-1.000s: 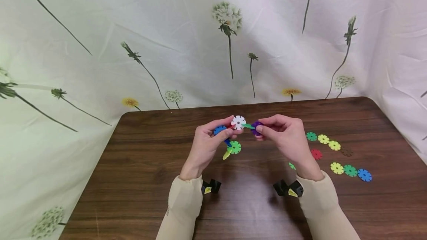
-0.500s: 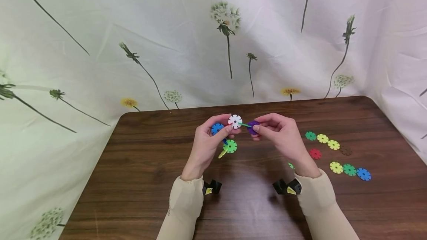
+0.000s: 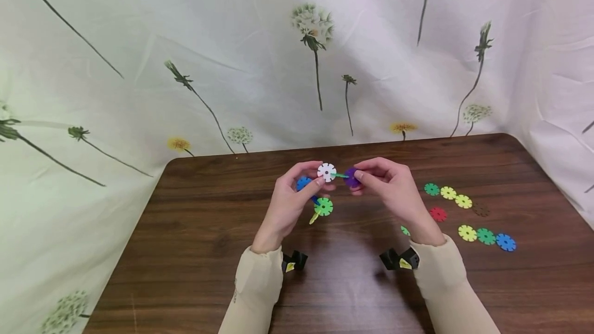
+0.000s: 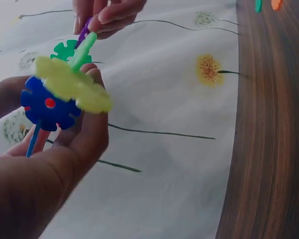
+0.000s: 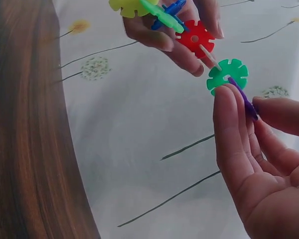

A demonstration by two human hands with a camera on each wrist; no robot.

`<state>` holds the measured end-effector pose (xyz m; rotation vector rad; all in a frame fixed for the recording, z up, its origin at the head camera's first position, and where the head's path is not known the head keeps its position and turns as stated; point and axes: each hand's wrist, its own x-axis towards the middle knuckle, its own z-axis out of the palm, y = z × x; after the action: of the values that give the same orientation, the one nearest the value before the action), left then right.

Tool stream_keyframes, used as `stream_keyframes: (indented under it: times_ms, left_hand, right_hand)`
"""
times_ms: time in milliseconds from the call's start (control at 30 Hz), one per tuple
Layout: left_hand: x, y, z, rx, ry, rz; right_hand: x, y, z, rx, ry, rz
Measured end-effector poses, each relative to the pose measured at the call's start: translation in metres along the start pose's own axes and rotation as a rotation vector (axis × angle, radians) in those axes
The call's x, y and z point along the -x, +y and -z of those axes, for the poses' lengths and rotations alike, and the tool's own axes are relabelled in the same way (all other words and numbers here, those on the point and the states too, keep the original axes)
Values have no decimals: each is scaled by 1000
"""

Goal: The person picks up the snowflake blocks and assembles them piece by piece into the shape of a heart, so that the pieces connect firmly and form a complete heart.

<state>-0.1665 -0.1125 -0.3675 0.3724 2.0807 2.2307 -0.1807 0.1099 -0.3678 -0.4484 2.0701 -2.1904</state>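
Above the table, both hands hold a chain of interlocking slotted plastic discs. My left hand (image 3: 290,200) grips its left part, thumb near the white disc (image 3: 327,172) and the blue disc (image 3: 303,183). A light green disc (image 3: 323,206) and a yellow disc (image 3: 314,217) hang below. The red disc (image 5: 195,39) shows beside the left fingers in the right wrist view. My right hand (image 3: 394,189) pinches the purple disc (image 5: 244,99) between thumb and fingers. A green disc (image 5: 227,76) links purple to white, its slot meeting the purple edge.
On the brown wooden table (image 3: 195,251), loose discs lie to the right: a red disc (image 3: 438,214), a brown disc (image 3: 481,210), a blue disc (image 3: 506,242) and several yellow and green ones. A light green disc (image 3: 406,231) is partly hidden by the right wrist. Flowered cloth (image 3: 260,55) hangs behind.
Both hands have shifted slightly left with the chain. The white disc dips a little since half a second ago. Both hands keep their hold, and the loose discs stay put.
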Motion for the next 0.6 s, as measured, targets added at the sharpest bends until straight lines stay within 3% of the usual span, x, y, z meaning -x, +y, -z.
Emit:
stream_keyframes:
  times_ms: [133, 167, 367, 400, 467, 600]
  left_hand:
    - [1, -2, 0, 4, 24, 17]
    - [1, -2, 0, 3, 29, 17]
    - [1, -1, 1, -11, 61, 17]
    - [1, -1, 1, -8, 66, 17]
    - [0, -1, 2, -8, 72, 19]
    - [0, -2, 3, -20, 77, 18]
  right_hand:
    - [-1, 7, -1, 0, -23, 23]
    - [-5, 21, 3, -33, -46, 53]
    - [-7, 24, 13, -57, -35, 64]
    - [-4, 11, 13, -22, 3, 36]
    - [-4, 10, 24, -19, 57, 22]
    - [-3, 11, 52, -109, 210, -4]
